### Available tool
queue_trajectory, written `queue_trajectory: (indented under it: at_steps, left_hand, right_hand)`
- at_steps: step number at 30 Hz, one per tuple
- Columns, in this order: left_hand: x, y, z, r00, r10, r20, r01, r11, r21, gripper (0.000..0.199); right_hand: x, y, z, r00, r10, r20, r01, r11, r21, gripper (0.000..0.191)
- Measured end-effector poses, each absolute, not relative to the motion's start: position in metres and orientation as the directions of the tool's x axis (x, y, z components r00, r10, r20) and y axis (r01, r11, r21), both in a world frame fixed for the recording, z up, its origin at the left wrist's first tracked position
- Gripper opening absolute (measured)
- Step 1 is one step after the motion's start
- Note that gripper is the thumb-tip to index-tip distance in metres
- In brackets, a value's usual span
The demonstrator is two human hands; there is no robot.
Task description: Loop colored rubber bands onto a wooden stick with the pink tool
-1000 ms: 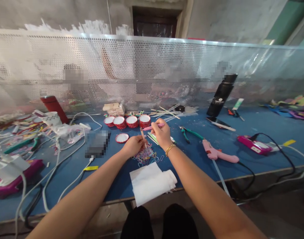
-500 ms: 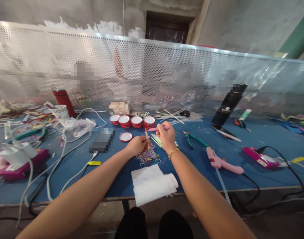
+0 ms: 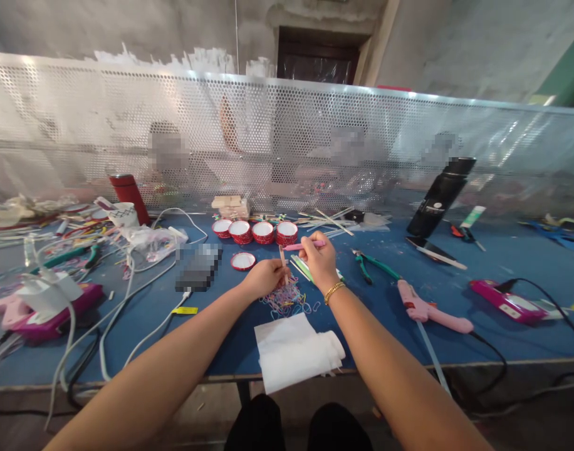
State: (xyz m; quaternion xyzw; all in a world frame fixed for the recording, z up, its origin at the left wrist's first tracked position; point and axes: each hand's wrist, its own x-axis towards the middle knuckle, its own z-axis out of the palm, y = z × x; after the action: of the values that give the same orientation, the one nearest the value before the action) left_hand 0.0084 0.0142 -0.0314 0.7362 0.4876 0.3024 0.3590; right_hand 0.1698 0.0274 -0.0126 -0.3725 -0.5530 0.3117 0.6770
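Table (image 3: 409,332), blue top, spans the whole view; perforated metal screen (image 3: 287,144) closes off its far edge, near edge runs just under the forearms. Against the frame half a second ago the view has slid slightly, everything sits a bit further right and lower; hands and their grips look unchanged. Left hand (image 3: 264,277) closed narrow around a thin pale stick (image 3: 282,262), long axis near upright, top end pointing up and a little away from the person, lower end hidden in the fist. Right hand (image 3: 321,260) pinched shut on a pink stick (image 3: 302,246), long axis roughly level, free end pointing left toward the red cups (image 3: 254,231). Both hands just above a loose pile of coloured rubber bands (image 3: 287,300), mid-table. White folded cloth (image 3: 296,351) lies at the near edge, close to the pile. Pink glue gun (image 3: 432,310) right of the right wrist, green pliers (image 3: 374,264) between. Bare blue room right of the cloth and between pile and blurred patch (image 3: 198,267); left side crowded with white cables (image 3: 127,300).
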Motion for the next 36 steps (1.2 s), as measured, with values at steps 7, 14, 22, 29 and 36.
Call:
queue_trajectory:
  at_steps: [7,14,22,29,36]
  left_hand:
    - [0.0071,0.0141,-0.0330,0.350,0.929,0.118,0.490,-0.289,0.822,0.026]
    - [0.0061,0.0162,-0.0357,0.361,0.924,0.129,0.494,-0.306,0.814,0.028]
    - [0.0070,0.0153,-0.0340,0.354,0.927,0.119,0.497,-0.295,0.816,0.028]
    - [0.0081,0.0143,-0.0325,0.353,0.929,0.115,0.483,-0.286,0.827,0.028]
    - [0.0076,0.0162,-0.0342,0.345,0.932,0.113,0.505,-0.286,0.814,0.029]
  right_hand:
    - [0.1693,0.0261,-0.0116,0.188,0.844,0.502,-0.041,0.517,-0.855,0.028]
    - [0.1690,0.0254,-0.0111,0.206,0.839,0.504,-0.044,0.523,-0.851,0.028]
    - [0.1697,0.0273,-0.0131,0.212,0.826,0.522,-0.007,0.535,-0.845,0.030]
    - [0.1704,0.0269,-0.0124,0.220,0.831,0.510,-0.008,0.525,-0.851,0.028]
    - [0.1703,0.0274,-0.0131,0.184,0.844,0.503,-0.039,0.518,-0.855,0.028]
